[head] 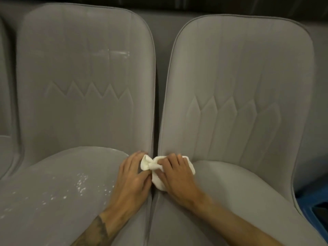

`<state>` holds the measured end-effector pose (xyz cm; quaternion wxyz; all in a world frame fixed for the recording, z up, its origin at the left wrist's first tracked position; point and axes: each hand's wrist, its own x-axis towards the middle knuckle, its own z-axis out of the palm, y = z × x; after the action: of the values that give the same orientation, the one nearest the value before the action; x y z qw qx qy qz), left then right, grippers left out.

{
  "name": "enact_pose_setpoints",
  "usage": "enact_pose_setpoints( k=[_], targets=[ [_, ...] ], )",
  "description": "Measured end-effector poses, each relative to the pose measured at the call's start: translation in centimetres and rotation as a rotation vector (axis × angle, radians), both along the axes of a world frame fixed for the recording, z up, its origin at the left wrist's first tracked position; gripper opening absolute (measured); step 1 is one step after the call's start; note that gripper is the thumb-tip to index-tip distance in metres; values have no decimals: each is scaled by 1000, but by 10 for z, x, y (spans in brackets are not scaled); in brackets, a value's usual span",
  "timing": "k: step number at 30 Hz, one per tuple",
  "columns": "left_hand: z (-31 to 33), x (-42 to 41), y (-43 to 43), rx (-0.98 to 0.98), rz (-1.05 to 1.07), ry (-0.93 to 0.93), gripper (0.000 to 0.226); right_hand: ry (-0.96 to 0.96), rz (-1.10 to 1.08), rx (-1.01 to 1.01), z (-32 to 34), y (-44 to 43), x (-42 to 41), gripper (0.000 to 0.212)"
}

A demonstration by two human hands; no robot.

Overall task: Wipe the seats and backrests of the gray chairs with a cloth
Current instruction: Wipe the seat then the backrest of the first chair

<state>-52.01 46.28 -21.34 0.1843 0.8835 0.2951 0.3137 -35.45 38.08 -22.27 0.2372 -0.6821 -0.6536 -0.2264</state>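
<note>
White cloth (pixel 156 167) bunches between the hands: the left hand (pixel 132 176) pinches one end and the right hand (pixel 174 174) grips the rest, at the rear seat corners where the left chair (pixel 85 77) meets the right chair (pixel 239 86). Probably regathering it; the next move calls for flattening it and sweeping.

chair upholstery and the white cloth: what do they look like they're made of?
Chairs: probably padded suede-like fabric, matte gray; stitched zigzag quilting, piped edges, pale streaks. Could be matte faux leather.
Cloth: soft white textile, bunched and twisted between left hand and right hand; weave unreadable.
</note>
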Motion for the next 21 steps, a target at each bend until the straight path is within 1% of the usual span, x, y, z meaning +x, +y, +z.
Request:
enact_pose_setpoints(
  k=[2, 3, 5, 7, 9, 12, 13, 15, 17, 19, 21],
  targets=[
    [-7, -11, -7, 187, -20, 52, 25, 45, 78, -161, 3, -15, 3, 30],
    [-9, -14, -10, 215, -3, 77, 21, 73, 113, -243, 4, -22, 4, 31],
    [-7, -19, -20, 172, 33, 133, 18, 126, 145, -361, 3, -37, 6, 30],
    [-9, -22, -28, 131, 39, 179, 13, 153, 142, -417, -2, -44, 2, 29],
    [-7, -26, -35, 132, 33, 202, 8, 156, 182, -437, -7, -49, -7, 26],
    [-1, -35, -44, 150, 11, 228, 12, 118, 229, -476, -8, -52, -3, 29],
    [0, -38, -46, 169, 11, 231, 13, 101, 187, -484, -5, -49, 5, 31],
    [2, -46, -50, 181, 15, 251, 11, 74, 6, -500, 2, -43, 21, 34],
    [2, -53, -54, 192, 20, 275, 10, 85, -120, -469, 3, -43, 21, 33],
    [0, -57, -59, 195, 28, 299, 13, 122, -97, -446, -4, -52, 2, 33],
    [0, -59, -63, 201, 34, 318, 15, 141, 18, -429, -12, -67, -19, 34]
  ],
)
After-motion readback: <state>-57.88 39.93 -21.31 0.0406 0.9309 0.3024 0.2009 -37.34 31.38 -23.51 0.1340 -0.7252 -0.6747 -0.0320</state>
